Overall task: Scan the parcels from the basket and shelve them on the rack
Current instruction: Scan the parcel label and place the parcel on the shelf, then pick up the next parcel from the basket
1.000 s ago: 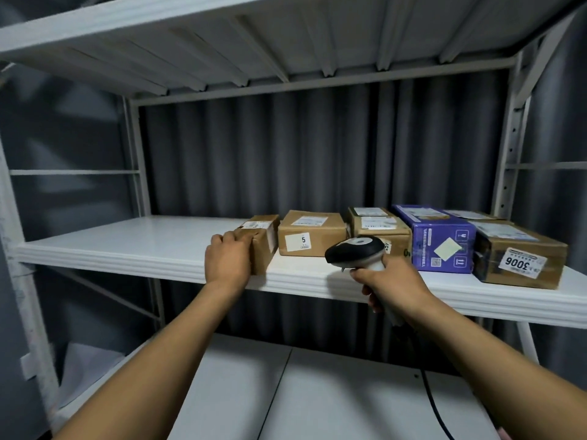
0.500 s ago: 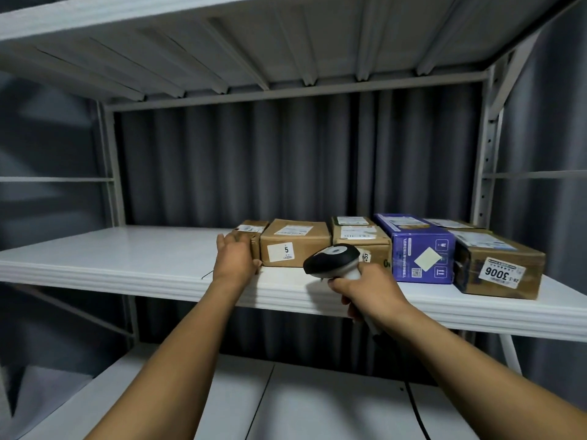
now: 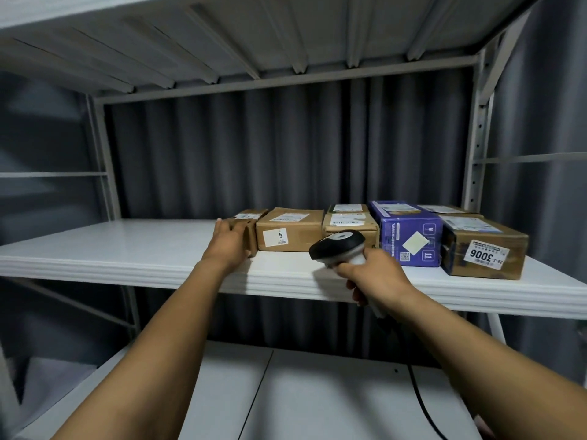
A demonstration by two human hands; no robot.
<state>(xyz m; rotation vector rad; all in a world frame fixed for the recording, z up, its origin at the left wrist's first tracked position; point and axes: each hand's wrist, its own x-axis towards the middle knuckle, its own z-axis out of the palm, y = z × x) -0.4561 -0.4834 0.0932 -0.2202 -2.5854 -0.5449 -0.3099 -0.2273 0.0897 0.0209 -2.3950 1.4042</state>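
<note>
On the middle shelf (image 3: 127,246) of the rack, left end of the row: the small brown parcel (image 3: 251,222) has gone from skewed near the front lip to square, now touching the box marked 5 (image 3: 289,233). Reads as shelved. The basket is not in view.

Your left hand (image 3: 228,246) is reached forward, arm near straight. The fingers lie fairly flat against the parcel's left end, tips at its top edge; this looks like pressing, not gripping.

Right of centre, your right hand (image 3: 378,277) is wrapped round the handle of the scanner (image 3: 338,247), its head low over the shelf's front edge. Beyond it stand the purple box (image 3: 408,233), then the box marked 3006 (image 3: 482,252). Letting go looks like the next call.
</note>
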